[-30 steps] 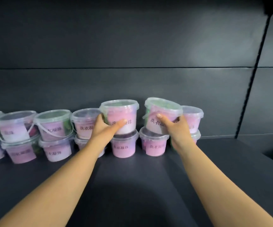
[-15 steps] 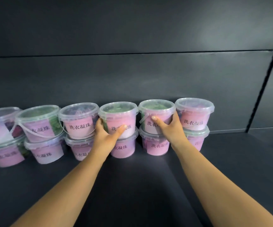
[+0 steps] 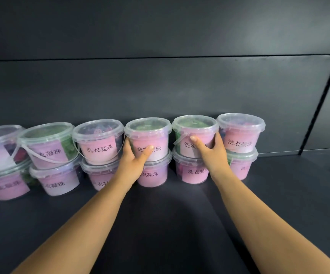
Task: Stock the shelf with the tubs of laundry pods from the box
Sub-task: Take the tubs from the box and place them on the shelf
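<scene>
Tubs of laundry pods stand two high in a row at the back of the dark shelf, against the back panel. Left hand grips one upper tub: thumb across the pink label, fingers curled round its left side. That tub sits upright on a lower tub just beneath the hand. Right hand grips the neighbouring tub, thumb on the label, fingers round its right side; it is upright too, on a bottom tub. Rims of the two gripped tubs are close; cannot tell if touching. Just right of the right hand: one more stack. Left of the left hand: three more stacks, the farthest cut by the frame edge. Lids clear.
</scene>
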Motion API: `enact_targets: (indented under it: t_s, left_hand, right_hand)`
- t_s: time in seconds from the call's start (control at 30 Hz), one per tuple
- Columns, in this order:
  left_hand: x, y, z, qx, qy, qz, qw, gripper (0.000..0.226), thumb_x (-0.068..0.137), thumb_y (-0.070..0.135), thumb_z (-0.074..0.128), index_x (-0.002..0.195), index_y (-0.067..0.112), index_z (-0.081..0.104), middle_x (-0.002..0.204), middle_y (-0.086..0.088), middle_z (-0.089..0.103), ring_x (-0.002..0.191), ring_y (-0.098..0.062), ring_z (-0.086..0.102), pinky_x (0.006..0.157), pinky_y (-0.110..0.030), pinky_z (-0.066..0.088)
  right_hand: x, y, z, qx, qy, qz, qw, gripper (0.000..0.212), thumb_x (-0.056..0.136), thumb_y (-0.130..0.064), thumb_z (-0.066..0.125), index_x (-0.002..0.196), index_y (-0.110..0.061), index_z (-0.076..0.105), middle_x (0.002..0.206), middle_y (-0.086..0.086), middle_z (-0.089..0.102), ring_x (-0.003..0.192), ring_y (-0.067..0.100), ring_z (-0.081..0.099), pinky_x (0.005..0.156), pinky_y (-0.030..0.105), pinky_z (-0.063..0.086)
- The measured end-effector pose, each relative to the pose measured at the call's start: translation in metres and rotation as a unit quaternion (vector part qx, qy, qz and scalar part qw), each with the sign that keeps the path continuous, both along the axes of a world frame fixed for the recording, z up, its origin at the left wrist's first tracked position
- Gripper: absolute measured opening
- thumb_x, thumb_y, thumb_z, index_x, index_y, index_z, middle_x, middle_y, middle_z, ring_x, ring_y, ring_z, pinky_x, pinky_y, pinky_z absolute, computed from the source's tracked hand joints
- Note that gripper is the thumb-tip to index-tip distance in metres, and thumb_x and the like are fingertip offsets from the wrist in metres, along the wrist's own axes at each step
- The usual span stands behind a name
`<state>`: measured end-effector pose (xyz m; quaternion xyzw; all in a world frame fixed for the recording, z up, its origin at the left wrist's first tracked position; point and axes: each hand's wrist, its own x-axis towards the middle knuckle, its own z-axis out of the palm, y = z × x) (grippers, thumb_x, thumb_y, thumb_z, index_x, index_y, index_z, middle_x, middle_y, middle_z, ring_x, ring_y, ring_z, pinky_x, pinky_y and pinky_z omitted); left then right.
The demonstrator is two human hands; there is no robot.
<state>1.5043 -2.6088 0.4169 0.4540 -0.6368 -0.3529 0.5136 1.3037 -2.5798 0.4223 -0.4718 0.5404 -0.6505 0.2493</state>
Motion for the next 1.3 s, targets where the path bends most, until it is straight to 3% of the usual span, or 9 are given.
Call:
enact_targets:
  t_s: [0.2, 0.33, 0.47, 0.7, 0.8, 0.9, 1.0, 1.2, 1.3]
  left_hand:
    - [-0.002, -0.004, -0.005, 0.012, 0.008, 0.014, 1.0, 0.08, 0.084, 0.031, 0.06, 0.144, 0.012, 0.011, 0.149, -0.004, 0.03, 0.136, -0.015, 0.031, 0.114, -0.039, 0.025]
    - [-0.004, 0.0, -0.005, -0.038, -0.02, 0.05, 0.998, 0.073, 0.086, 0.03, 0.059, 0.145, 0.011, 0.02, 0.15, -0.006, 0.028, 0.138, -0.017, 0.026, 0.114, -0.032, 0.02]
    - [-0.01, 0.009, -0.006, -0.045, -0.044, 0.085, 0.994, 0.077, 0.089, 0.033, 0.055, 0.147, 0.009, 0.011, 0.154, -0.011, 0.013, 0.143, -0.019, 0.012, 0.111, -0.022, 0.009]
    - [-0.008, 0.041, -0.011, -0.019, -0.038, 0.063, 0.997, 0.071, 0.092, 0.029, 0.05, 0.146, 0.006, 0.01, 0.155, -0.01, 0.011, 0.143, -0.021, 0.011, 0.117, -0.031, 0.01]
    - [-0.003, 0.075, -0.002, -0.044, -0.01, 0.035, 0.998, 0.058, 0.092, 0.025, 0.05, 0.143, 0.011, 0.024, 0.144, -0.007, 0.036, 0.132, -0.018, 0.035, 0.111, -0.034, 0.026]
    - [-0.008, 0.125, 0.016, -0.033, 0.034, -0.049, 0.998, 0.031, 0.093, 0.02, 0.049, 0.124, 0.017, 0.05, 0.105, 0.004, 0.062, 0.094, 0.002, 0.057, 0.093, -0.019, 0.041]
    - [-0.033, 0.187, 0.022, -0.056, 0.022, -0.164, 0.985, 0.011, 0.084, 0.029, 0.053, 0.09, 0.026, 0.062, 0.074, 0.01, 0.068, 0.073, 0.005, 0.062, 0.083, -0.014, 0.049]
    - [-0.127, 0.32, -0.006, -0.083, -0.072, -0.305, 0.946, 0.014, 0.072, 0.05, 0.048, 0.075, 0.042, 0.06, 0.079, 0.026, 0.067, 0.078, 0.011, 0.06, 0.071, -0.003, 0.042]
    - [-0.186, 0.389, -0.044, -0.06, -0.148, -0.382, 0.91, 0.014, 0.077, 0.047, 0.047, 0.08, 0.038, 0.058, 0.085, 0.019, 0.067, 0.082, 0.011, 0.057, 0.067, 0.0, 0.037]
  right_hand:
    - [0.003, -0.001, 0.004, -0.016, -0.007, -0.042, 0.999, 0.058, 0.068, -0.028, 0.08, 0.11, -0.024, 0.041, 0.112, -0.007, 0.052, 0.105, 0.011, 0.052, 0.096, 0.029, 0.043]
    - [0.008, 0.0, -0.001, -0.016, 0.041, -0.078, 0.996, 0.064, 0.07, -0.033, 0.078, 0.121, -0.017, 0.043, 0.12, -0.004, 0.05, 0.111, 0.011, 0.048, 0.1, 0.028, 0.038]
    - [0.016, 0.005, -0.007, 0.014, 0.1, -0.105, 0.989, 0.073, 0.073, -0.037, 0.074, 0.133, -0.016, 0.039, 0.13, -0.001, 0.05, 0.119, 0.014, 0.046, 0.103, 0.03, 0.037]
    - [0.019, 0.046, -0.003, 0.059, 0.171, -0.15, 0.972, 0.044, 0.082, -0.023, 0.067, 0.12, -0.008, 0.051, 0.117, 0.004, 0.055, 0.112, 0.02, 0.049, 0.095, 0.032, 0.041]
    - [0.014, 0.094, 0.002, 0.081, 0.18, -0.129, 0.972, 0.027, 0.087, -0.023, 0.062, 0.111, -0.011, 0.061, 0.099, -0.006, 0.058, 0.095, 0.009, 0.052, 0.083, 0.021, 0.039]
    - [-0.001, 0.157, 0.007, 0.06, 0.202, -0.102, 0.972, 0.005, 0.085, -0.019, 0.063, 0.088, -0.021, 0.067, 0.08, -0.016, 0.062, 0.079, 0.0, 0.056, 0.076, 0.014, 0.04]
    - [-0.027, 0.243, 0.005, 0.059, 0.26, -0.083, 0.96, 0.006, 0.083, -0.017, 0.066, 0.083, -0.023, 0.065, 0.077, -0.021, 0.062, 0.073, -0.008, 0.058, 0.071, 0.004, 0.042]
    - [-0.106, 0.431, -0.029, 0.16, 0.368, -0.132, 0.906, 0.014, 0.082, -0.025, 0.066, 0.094, -0.019, 0.069, 0.081, -0.02, 0.058, 0.081, -0.018, 0.053, 0.077, 0.001, 0.039]
    - [-0.146, 0.522, -0.06, 0.213, 0.34, -0.203, 0.893, 0.014, 0.082, -0.021, 0.068, 0.09, -0.011, 0.072, 0.079, -0.008, 0.065, 0.078, 0.001, 0.059, 0.074, 0.017, 0.047]
